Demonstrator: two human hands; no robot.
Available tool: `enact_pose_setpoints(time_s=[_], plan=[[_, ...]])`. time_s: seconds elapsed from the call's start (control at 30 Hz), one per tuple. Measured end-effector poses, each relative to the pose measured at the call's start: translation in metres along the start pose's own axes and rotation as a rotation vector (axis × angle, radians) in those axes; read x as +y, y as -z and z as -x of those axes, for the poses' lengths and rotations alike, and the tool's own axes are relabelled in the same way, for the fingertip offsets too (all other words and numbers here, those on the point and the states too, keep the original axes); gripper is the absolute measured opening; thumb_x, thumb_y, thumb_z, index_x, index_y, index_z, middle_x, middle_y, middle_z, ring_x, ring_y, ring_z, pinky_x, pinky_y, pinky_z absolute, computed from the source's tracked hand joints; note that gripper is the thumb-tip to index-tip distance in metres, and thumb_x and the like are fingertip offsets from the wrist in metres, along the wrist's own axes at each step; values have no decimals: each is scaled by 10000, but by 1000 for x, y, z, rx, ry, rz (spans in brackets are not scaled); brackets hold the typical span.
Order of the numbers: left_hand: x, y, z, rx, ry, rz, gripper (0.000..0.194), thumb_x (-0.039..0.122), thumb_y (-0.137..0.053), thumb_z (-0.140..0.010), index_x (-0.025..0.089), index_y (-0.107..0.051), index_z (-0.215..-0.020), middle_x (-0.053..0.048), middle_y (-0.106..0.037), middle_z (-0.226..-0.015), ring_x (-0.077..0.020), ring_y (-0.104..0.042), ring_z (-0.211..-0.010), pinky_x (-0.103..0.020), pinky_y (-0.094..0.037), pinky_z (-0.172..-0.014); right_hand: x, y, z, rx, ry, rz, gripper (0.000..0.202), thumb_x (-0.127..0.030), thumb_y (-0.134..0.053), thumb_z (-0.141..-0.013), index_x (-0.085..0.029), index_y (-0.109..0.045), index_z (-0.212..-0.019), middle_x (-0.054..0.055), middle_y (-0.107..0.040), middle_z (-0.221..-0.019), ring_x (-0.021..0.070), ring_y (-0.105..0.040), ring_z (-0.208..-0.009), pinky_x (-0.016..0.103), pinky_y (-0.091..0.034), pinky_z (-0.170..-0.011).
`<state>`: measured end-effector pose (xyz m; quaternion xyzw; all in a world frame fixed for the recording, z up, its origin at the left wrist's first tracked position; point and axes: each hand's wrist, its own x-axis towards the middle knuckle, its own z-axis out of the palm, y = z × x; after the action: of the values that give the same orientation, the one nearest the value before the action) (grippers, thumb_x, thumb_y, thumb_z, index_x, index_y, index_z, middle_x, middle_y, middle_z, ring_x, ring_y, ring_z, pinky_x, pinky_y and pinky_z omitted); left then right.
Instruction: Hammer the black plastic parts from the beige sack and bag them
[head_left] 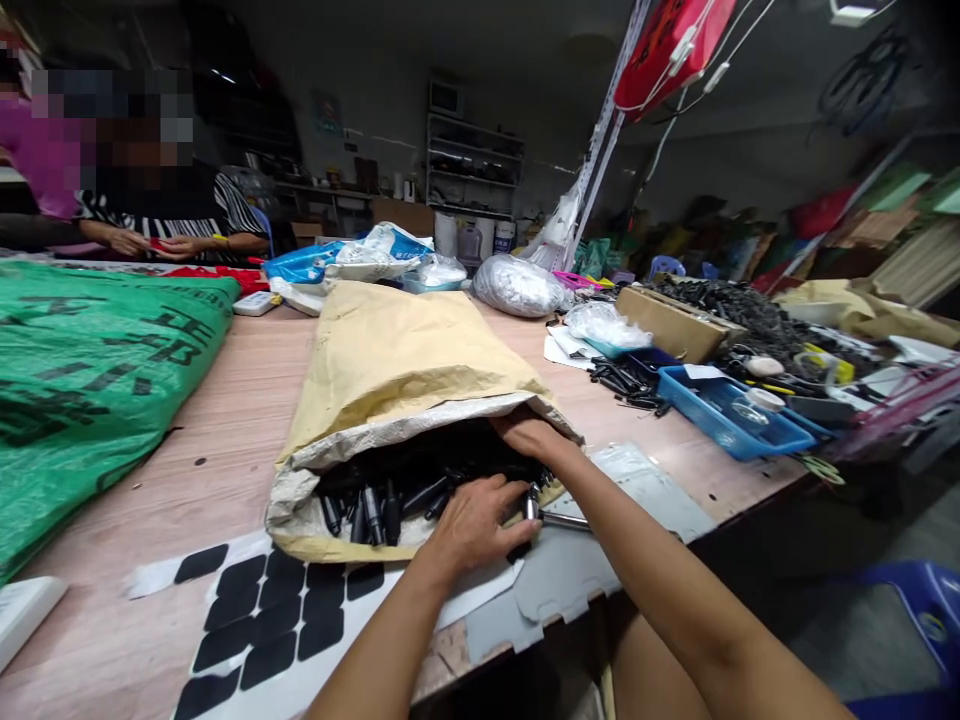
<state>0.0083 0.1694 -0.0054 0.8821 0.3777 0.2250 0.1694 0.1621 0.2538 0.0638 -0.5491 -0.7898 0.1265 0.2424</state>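
A tan paper sack point(420, 345) with a white woven lining lies on the table, its mouth facing me. Several black tube-like parts point(373, 512), some with a shiny finish, lie inside the mouth. My left hand point(480, 520) rests at the sack's lower lip, thumb and forefinger apart. Close to its fingertips is a shiny metal piece point(532, 503); a metal rod point(564, 520) extends to the right beside it. My right hand point(529, 435) reaches into the right side of the mouth under the upper lip, its fingers hidden.
A sheet of black rounded labels point(274, 610) and grey card point(547, 580) lie at the front. A green bag point(112, 370) covers the left. Blue tray point(731, 410), loose black parts point(626, 380) and cardboard box point(675, 325) are right. A co-worker point(169, 215) sits across the table.
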Motion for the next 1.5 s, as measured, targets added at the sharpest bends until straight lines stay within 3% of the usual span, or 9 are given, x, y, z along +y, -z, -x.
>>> enact_pose_setpoints(time_s=[0.1,0.17,0.33,0.53,0.67,0.9,1.0,1.23,1.5], plan=[[1,0,1,17,-21,-9,413,538,-598,-923,287,-665,-1244,-23,-675,-958,-217,-649,-874,-306,-466,-764,7,5,64,-28,72,-11,416,-440,-421,-1035,-253,-621,-1348,86,-658,-1314,245,-598,-1231,383,-460,-1061],[1,0,2,30,-34,-19,393,524,-597,-927,274,-676,-1220,-23,-676,-945,-215,-649,-877,-306,-468,-778,20,1,110,86,123,-5,449,-406,-467,-1014,-255,-546,-1430,95,-551,-1446,248,-507,-1343,412,-418,-1125],[5,-1,1,21,5,-54,497,553,-605,-919,254,-639,-1315,-47,-689,-1030,-241,-659,-966,-332,-489,-860,55,-23,178,316,111,93,335,-291,-560,-946,-230,-648,-1264,113,-634,-1220,267,-591,-1140,456,-498,-982],[28,8,13,-12,101,-153,491,454,-615,-926,284,-592,-1386,-78,-662,-1092,-276,-641,-1016,-375,-507,-873,56,-35,184,337,87,193,237,-282,-572,-962,-227,-667,-1171,75,-657,-1067,246,-575,-992,394,-447,-852],[37,22,45,41,122,50,399,334,-633,-918,309,-641,-1316,-43,-662,-1039,-216,-646,-966,-304,-508,-833,55,-33,185,329,95,186,148,-281,-558,-984,-231,-684,-1044,49,-659,-963,223,-563,-923,358,-409,-827],[17,46,106,425,339,151,282,392,-563,-948,223,-756,-1065,-20,-649,-814,-162,-614,-701,-270,-491,-666,52,-29,191,398,159,170,168,-267,-512,-1013,-204,-664,-1049,56,-662,-974,219,-565,-920,352,-404,-827],[11,46,118,466,364,77,276,392,-560,-934,223,-761,-1016,-17,-653,-802,-162,-606,-675,-280,-490,-663,47,-24,197,422,203,159,175,-261,-503,-1016,-201,-662,-1059,59,-661,-978,218,-576,-927,353,-423,-833],[25,24,88,393,515,-162,244,358,-538,-960,232,-730,-1044,-23,-679,-901,-174,-652,-785,-287,-462,-711,24,-17,234,441,134,-46,186,-238,-497,-1023,-225,-643,-1139,57,-655,-980,203,-594,-929,339,-479,-840],[28,15,50,285,682,-367,266,412,-557,-948,199,-701,-881,-71,-692,-957,-242,-657,-861,-293,-380,-629,7,-13,272,344,-138,-416,245,-380,-506,-1018,-233,-700,-1028,64,-678,-939,207,-648,-920,302,-537,-827]])
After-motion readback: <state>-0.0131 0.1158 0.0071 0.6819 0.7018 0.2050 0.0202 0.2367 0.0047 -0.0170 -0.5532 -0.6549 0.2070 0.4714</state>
